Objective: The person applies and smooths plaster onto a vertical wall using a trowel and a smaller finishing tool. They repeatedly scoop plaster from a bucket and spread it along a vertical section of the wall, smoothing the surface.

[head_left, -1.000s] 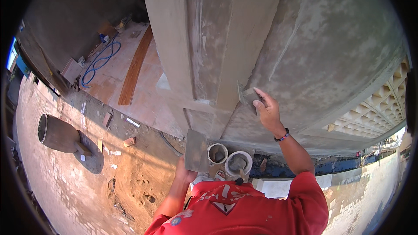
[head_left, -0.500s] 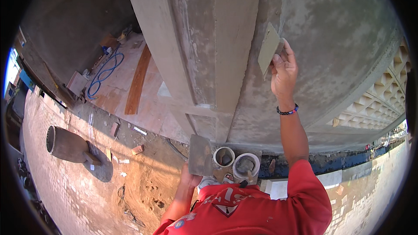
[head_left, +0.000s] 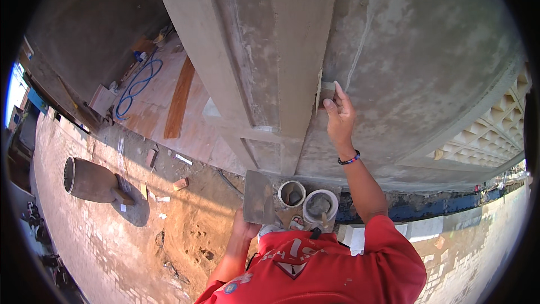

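My right hand [head_left: 341, 123], with a beaded bracelet at the wrist, grips a small plastering float [head_left: 327, 90] by its block handle. The float sits at the right edge of a raised plaster band [head_left: 304, 45], where that band meets the grey plastered wall [head_left: 410, 79]. Its working face is mostly hidden, so I cannot tell whether it touches the band or the wall. Low in front of my body, my left hand [head_left: 245, 227] is closed around the lower part of a flat grey rectangular board [head_left: 260, 198], tilted up.
Two buckets, a smaller one [head_left: 302, 186] and a larger one [head_left: 334, 218] with grey mix, stand at the wall's foot. A barrel-shaped container [head_left: 93, 180] lies at the left. A blue hose [head_left: 134, 93] and a wooden plank [head_left: 179, 98] lie on the tiled floor. Bricks [head_left: 180, 184] sit on sandy ground.
My right hand has moved down and left with the float, from the open wall to the edge of the plaster band. The float has turned. My left hand stays nearly still with the board.
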`<state>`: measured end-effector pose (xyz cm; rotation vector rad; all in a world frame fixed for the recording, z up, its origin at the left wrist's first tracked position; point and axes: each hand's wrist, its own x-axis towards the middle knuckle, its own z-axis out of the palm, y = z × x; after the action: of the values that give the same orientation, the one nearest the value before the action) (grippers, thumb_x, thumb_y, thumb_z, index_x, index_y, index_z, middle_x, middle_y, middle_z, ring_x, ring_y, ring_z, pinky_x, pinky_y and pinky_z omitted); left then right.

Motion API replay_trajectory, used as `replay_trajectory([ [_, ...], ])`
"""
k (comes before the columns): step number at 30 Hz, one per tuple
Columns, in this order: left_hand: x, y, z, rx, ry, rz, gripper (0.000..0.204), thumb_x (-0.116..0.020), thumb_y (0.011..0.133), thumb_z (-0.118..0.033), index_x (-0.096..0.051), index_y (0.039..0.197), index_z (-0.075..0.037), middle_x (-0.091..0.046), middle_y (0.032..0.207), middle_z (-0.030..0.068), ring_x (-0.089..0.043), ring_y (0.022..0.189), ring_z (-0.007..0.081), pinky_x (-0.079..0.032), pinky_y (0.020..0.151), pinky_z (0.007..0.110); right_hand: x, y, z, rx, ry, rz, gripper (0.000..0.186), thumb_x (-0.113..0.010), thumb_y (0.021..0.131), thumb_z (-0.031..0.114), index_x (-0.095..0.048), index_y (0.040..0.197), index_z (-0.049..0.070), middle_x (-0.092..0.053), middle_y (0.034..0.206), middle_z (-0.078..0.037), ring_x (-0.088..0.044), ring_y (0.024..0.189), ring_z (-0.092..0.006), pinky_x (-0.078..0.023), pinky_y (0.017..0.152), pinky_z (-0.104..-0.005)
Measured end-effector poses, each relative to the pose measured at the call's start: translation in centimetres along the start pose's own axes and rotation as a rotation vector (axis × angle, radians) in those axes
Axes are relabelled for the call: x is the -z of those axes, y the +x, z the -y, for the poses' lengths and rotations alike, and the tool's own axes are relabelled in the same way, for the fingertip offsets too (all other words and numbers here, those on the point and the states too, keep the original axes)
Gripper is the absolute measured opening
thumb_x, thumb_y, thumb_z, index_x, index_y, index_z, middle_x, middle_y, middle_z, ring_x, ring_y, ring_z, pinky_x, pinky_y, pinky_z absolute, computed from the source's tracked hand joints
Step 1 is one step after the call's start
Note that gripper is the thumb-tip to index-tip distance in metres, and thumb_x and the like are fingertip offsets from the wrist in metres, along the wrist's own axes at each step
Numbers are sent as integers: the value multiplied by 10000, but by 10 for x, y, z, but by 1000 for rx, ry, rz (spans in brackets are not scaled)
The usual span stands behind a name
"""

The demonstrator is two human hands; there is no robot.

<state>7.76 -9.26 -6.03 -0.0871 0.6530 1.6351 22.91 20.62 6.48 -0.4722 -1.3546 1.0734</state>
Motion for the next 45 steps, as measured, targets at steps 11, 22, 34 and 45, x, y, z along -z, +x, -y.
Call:
replay_trajectory([
  [11, -14, -2, -6, 52, 45, 13, 319, -469, 920, -154, -547, 1186, 3, -608, 1121, 115, -606, 994, 249, -510, 849, 394, 15, -64, -23, -37, -54, -222, 372, -655, 817, -20, -555, 1175, -22, -586, 1038, -92, -578, 960, -181, -498, 823, -315],
  [22, -12, -15, -10, 24, 60, -58, 334, -430, 953, -172, -512, 1235, -12, -590, 1179, 128, -591, 1043, 275, -496, 895, 410, -65, -19, -33, 447, -541, -440, 380, -681, 659, -59, -587, 1010, 51, -538, 936, -139, -525, 861, -331, -434, 750, -425],
  [34, 6, -30, -14, -28, -47, -29, 316, -459, 937, -139, -531, 1207, 8, -612, 1136, 126, -612, 998, 257, -508, 867, 379, -8, -44, 7, 66, -43, -176, 382, -599, 901, 70, -513, 1250, -60, -601, 1121, -148, -588, 980, -181, -476, 848, -297],
  [45, -11, -21, -4, 10, 7, -106, 322, -439, 944, -162, -538, 1207, -4, -619, 1094, 122, -623, 951, 250, -525, 818, 378, 2, -24, -32, -34, -78, -74, 456, -595, 914, 76, -462, 1337, -32, -598, 1168, -131, -579, 1038, -154, -489, 850, -276],
])
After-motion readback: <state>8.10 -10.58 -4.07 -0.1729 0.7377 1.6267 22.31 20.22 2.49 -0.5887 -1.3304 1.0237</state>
